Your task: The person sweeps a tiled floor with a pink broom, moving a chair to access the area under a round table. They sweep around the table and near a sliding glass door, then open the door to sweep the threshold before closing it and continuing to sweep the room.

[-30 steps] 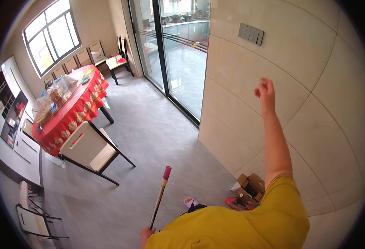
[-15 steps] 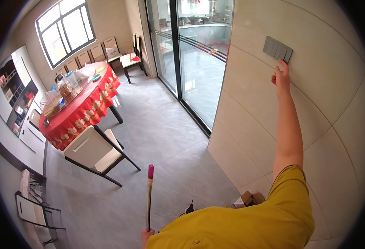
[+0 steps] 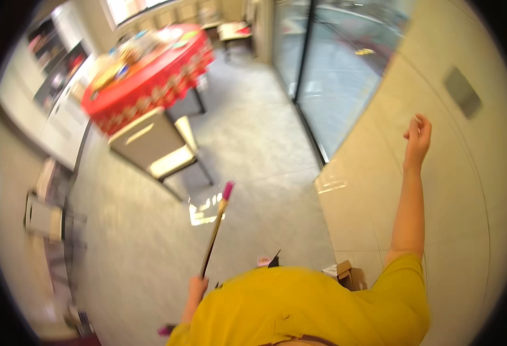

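Broom handle (image 3: 215, 230), yellow with a pink tip, stands tilted in my left hand (image 3: 197, 286), whose grip is closed around its lower end, near the bottom of the view. My right hand (image 3: 418, 134) is raised beside the tiled wall (image 3: 380, 190), fingers loosely curled, holding nothing, below and left of the grey switch plate (image 3: 462, 92) and not touching it. I judge sweeping not yet begun: the grey floor (image 3: 248, 150) toward the red tabletop (image 3: 150, 81) is untouched.
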`<control>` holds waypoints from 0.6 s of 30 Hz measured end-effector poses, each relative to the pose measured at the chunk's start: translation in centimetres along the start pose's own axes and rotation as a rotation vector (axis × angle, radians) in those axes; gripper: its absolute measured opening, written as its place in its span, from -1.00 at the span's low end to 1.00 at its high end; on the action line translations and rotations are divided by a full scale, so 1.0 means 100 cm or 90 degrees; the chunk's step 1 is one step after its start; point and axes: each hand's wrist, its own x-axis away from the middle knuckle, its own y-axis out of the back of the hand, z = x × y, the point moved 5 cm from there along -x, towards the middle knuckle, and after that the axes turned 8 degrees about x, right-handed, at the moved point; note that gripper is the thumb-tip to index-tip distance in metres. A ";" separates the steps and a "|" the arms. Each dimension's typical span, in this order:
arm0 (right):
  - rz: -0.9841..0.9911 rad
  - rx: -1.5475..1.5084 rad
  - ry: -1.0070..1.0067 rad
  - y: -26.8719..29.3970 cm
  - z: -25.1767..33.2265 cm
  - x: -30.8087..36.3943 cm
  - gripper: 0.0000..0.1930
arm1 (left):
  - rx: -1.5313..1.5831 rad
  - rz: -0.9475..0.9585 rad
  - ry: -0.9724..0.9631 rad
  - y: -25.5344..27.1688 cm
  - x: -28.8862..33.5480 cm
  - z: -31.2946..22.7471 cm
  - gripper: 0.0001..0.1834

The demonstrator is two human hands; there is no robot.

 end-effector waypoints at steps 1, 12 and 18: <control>0.042 0.005 -0.024 -0.023 0.003 0.022 -0.75 | -0.066 0.015 0.021 0.001 -0.005 -0.001 -0.65; 0.676 -0.207 0.306 -0.241 0.091 0.343 -0.75 | -0.090 0.082 0.246 0.020 0.074 0.030 -0.74; 0.848 -0.334 0.376 -0.303 0.167 0.454 -0.75 | -0.044 0.082 0.382 0.015 0.100 0.092 -0.70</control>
